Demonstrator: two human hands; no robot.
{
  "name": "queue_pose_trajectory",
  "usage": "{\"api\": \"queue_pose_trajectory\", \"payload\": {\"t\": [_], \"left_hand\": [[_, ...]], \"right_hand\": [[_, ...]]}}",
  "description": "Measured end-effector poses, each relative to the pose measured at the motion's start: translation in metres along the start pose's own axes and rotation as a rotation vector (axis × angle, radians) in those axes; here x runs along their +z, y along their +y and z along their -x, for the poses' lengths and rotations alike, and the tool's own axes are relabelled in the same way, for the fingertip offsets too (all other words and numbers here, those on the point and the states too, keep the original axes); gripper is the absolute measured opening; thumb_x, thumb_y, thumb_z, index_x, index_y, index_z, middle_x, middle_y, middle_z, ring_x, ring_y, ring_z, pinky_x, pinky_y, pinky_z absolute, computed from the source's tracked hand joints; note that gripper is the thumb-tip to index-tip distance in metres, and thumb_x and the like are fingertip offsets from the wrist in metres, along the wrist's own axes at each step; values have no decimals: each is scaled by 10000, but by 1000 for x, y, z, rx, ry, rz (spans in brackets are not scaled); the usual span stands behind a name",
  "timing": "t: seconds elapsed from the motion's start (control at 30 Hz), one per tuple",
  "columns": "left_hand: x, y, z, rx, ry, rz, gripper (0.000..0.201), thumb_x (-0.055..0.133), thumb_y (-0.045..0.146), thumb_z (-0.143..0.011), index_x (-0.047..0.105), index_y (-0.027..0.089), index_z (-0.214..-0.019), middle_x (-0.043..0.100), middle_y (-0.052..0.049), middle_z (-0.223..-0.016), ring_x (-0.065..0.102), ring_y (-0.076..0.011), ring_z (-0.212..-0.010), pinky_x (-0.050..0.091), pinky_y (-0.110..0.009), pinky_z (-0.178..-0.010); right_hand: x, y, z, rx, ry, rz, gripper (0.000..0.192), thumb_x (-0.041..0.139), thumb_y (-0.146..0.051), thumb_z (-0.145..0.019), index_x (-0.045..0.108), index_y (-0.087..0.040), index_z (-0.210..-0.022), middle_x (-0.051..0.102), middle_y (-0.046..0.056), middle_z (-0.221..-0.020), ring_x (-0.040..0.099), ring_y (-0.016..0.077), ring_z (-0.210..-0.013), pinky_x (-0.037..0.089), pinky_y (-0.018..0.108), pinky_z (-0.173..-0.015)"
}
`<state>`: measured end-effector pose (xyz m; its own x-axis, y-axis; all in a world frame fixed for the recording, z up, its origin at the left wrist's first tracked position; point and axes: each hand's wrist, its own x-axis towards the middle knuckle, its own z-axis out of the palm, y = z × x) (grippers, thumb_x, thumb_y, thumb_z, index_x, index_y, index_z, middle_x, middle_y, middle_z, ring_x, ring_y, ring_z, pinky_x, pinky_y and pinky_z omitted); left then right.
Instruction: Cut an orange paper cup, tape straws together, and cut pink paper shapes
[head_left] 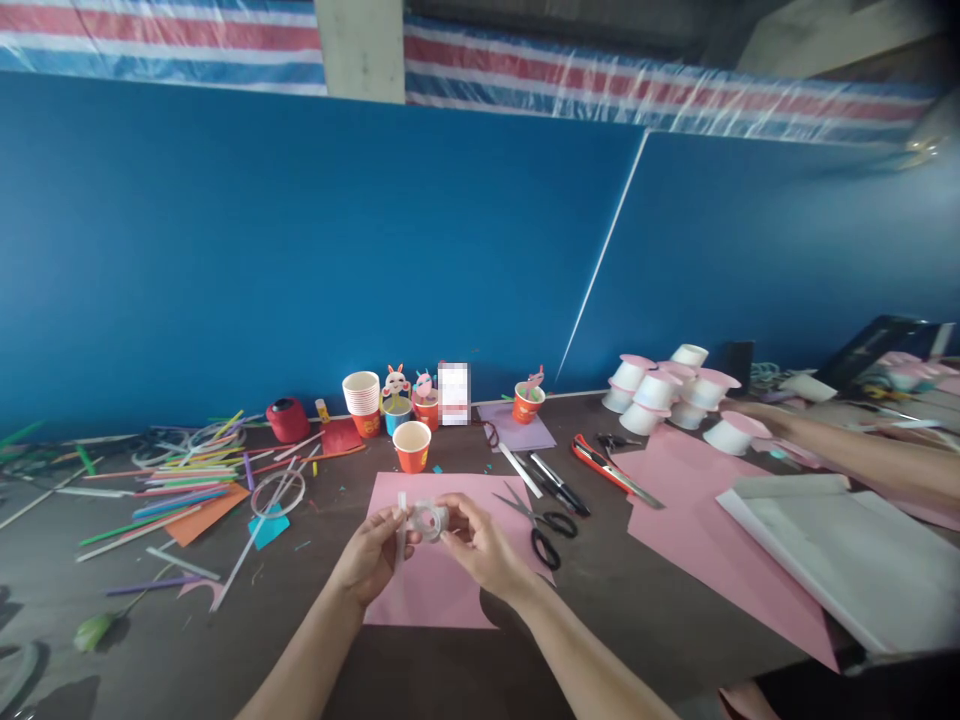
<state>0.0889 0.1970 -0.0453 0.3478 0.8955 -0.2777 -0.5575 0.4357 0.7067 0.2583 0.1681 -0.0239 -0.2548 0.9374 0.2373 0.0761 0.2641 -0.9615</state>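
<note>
Pinching a tape roll (430, 520) at lower centre, the right hand (480, 545) steadied it while the left hand (373, 550) gripped its free strip; pulling straight over the pink paper (435, 590) looked wisest.

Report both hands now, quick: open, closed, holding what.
Left hand: closed, pinching the strip pulled off the clear tape roll.
Right hand: closed on the clear tape roll, above the pink paper sheet.
</note>
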Motion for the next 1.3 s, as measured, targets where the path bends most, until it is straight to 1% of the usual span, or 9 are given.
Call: {"api": "queue_pose_trajectory", "payload": {"t": [0.3,0.43,0.53,0.67,0.77,0.83,1.03,1.17,1.3], "left_hand": [[-13,4,-10,124,8,-28,135,626,214,-690,590,126,-785,624,-28,-680,599,-120,-607,453,-192,-500],[-21,0,-11,133,54,7,152,651,219,-661,588,145,-778,619,-2,-684,607,-130,-617,448,-192,-474],[-24,-3,-11,90,77,-23,145,661,223,-650,588,142,-747,617,-1,-651,609,-131,-588,437,-182,-453],[-23,-7,-9,8,40,-82,133,653,226,-661,593,125,-724,619,-28,-613,608,-133,-569,427,-169,-440],[-21,-8,-9,-48,-2,-77,125,651,215,-661,595,119,-718,618,-38,-623,610,-140,-576,428,-166,-414],[-20,-7,-10,-64,2,-38,114,655,199,-653,596,120,-709,614,-28,-640,609,-139,-570,430,-164,-386],[-19,-7,-16,-183,222,242,61,592,114,-692,601,133,-750,644,-24,-729,634,-134,-638,472,-145,-379],[-17,-8,-18,-230,184,208,72,572,123,-712,607,106,-773,649,-63,-718,635,-145,-625,486,-154,-377],[-15,-12,-21,-186,125,111,92,588,143,-706,612,108,-787,646,-65,-700,624,-136,-611,471,-146,-370]], "right_hand": [[8,17,-26,-52,107,-47,118,503,-202,-768,466,-185,-879,536,18,-809,536,124,-722,425,240,-620],[10,31,-39,37,82,-193,243,547,-266,-755,485,-168,-969,570,34,-814,542,127,-704,430,236,-584],[8,42,-45,113,79,-332,283,576,-332,-730,531,-151,-943,569,17,-730,517,98,-575,417,208,-479],[3,53,-43,241,116,-479,292,592,-380,-714,559,-144,-882,519,-34,-562,396,37,-366,317,157,-337],[1,56,-38,312,124,-575,283,594,-388,-713,571,-142,-850,505,-42,-518,355,25,-319,272,148,-306],[1,56,-35,330,99,-654,304,583,-398,-720,580,-146,-890,528,-28,-552,390,36,-348,311,159,-330],[-1,52,-36,275,-61,-757,529,692,-262,-625,496,-231,-1115,571,26,-909,498,62,-540,437,216,-510],[-3,56,-38,249,-43,-700,417,655,-246,-673,522,-187,-1064,579,20,-809,482,57,-488,434,221,-496],[-7,59,-37,235,-36,-648,466,647,-273,-681,492,-175,-1109,591,45,-827,529,89,-533,432,221,-489]]}}
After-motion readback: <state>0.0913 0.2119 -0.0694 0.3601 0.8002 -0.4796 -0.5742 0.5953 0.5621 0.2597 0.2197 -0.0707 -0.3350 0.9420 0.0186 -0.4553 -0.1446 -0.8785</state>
